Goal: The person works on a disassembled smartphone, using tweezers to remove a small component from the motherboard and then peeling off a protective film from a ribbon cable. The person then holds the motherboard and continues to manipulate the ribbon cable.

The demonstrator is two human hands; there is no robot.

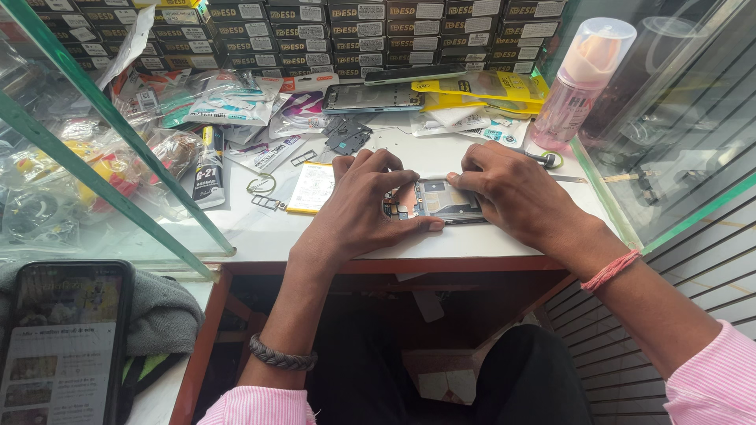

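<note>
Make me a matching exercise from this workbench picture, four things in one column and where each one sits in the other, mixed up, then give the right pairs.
Things:
1. opened phone
2. pink spray bottle
3. glue tube
4. lit smartphone

Places:
A. bottom left corner, beside a grey cloth
B. under both hands, the left hand and the right hand
C. back right, by the glass pane
D. left of the hands, beside plastic bags

Pairs: 1-B, 2-C, 3-D, 4-A

Bare white worktop point(260, 228) left of the hands — glass panes point(118, 149) and spray bottle point(579, 83) hem both sides.
</note>
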